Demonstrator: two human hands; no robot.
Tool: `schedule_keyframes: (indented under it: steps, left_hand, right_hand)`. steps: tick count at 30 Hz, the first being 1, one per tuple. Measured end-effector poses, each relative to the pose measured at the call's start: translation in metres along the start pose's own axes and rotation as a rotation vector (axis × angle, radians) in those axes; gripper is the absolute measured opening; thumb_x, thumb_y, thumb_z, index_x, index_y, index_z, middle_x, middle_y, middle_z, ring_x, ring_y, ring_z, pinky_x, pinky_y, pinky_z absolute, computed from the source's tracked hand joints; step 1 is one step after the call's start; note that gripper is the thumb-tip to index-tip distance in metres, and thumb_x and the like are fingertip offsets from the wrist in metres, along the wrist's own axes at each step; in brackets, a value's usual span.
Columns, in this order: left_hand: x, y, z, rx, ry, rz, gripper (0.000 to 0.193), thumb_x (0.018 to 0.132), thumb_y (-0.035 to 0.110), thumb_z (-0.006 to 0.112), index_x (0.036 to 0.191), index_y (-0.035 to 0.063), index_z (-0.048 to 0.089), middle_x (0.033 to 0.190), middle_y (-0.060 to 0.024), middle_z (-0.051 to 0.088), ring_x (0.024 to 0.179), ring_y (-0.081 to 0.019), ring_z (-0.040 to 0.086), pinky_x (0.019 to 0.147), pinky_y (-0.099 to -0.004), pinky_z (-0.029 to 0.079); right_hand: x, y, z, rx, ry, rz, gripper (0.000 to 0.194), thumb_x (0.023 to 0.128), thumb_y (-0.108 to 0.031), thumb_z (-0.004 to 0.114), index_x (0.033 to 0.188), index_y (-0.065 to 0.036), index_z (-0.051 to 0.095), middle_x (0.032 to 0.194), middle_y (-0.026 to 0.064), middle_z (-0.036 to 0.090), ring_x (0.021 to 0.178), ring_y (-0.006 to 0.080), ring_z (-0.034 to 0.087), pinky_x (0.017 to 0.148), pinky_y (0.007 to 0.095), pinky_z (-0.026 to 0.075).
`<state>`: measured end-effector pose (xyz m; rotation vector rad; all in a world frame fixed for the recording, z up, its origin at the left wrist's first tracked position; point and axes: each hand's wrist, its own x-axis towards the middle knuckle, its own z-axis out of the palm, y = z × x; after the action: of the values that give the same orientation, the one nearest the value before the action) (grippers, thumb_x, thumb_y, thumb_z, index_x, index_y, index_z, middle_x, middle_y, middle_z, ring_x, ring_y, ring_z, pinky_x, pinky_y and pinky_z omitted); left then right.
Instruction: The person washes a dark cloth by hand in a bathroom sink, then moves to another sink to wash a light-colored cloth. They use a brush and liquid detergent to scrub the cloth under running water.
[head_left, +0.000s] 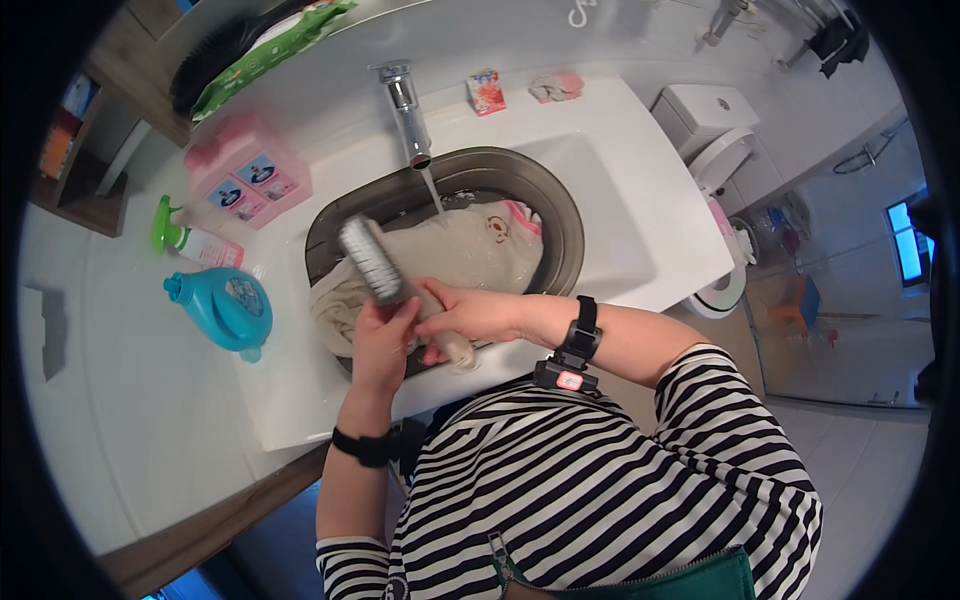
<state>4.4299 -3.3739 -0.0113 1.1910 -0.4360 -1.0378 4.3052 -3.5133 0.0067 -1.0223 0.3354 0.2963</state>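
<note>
A scrub brush with pale bristles turned up is held over the basin, its handle slanting down to the right. My left hand pinches it near the neck, below the bristle head. Around the handle, my right hand is closed. Beneath them a wet cream garment, with an embroidered face and pink trim, lies partly soaked in a grey-brown plastic basin. Its left part is bunched up. A thin stream of water runs from the chrome faucet onto the cloth.
Left of the basin stand a pink jug, a green-topped spray bottle and a teal detergent bottle. A small red box and folded cloth sit on the back ledge. The basin rests in the white sink; a toilet is beyond.
</note>
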Motion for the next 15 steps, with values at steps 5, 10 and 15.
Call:
schedule_keyframes:
  steps: [5,10,15]
  left_hand:
    - [0.016,0.005,0.017,1.391,0.010,0.208,0.058,0.083,0.030,0.077,0.131,0.0057,0.054,0.127,-0.0147,0.057,0.121,-0.0324,0.053,0.094,-0.0463,0.048]
    - [0.006,-0.010,-0.055,1.934,0.201,0.323,0.054,0.075,0.026,0.080,0.123,0.0124,0.059,0.124,-0.0129,0.057,0.130,-0.0367,0.043,0.100,-0.0528,0.042]
    - [0.023,0.009,-0.102,1.578,-0.143,0.089,0.047,0.070,0.028,0.080,0.111,0.0132,0.062,0.129,-0.0132,0.053,0.139,-0.0411,0.033,0.100,-0.0649,0.036]
  right_hand:
    - [-0.004,0.010,-0.061,0.042,0.363,-0.031,0.057,0.092,-0.003,0.049,0.147,-0.008,0.035,0.099,0.0087,0.066,0.062,0.0103,0.056,0.056,0.0261,0.049]
    - [-0.018,-0.017,-0.097,-0.086,0.506,0.001,0.058,0.092,-0.002,0.049,0.148,-0.012,0.039,0.096,0.0038,0.066,0.060,0.0071,0.051,0.049,0.0236,0.046]
    - [-0.012,-0.023,-0.091,-0.291,0.617,-0.196,0.059,0.094,-0.008,0.052,0.151,-0.016,0.038,0.100,0.0036,0.064,0.070,0.0110,0.056,0.057,0.0259,0.050]
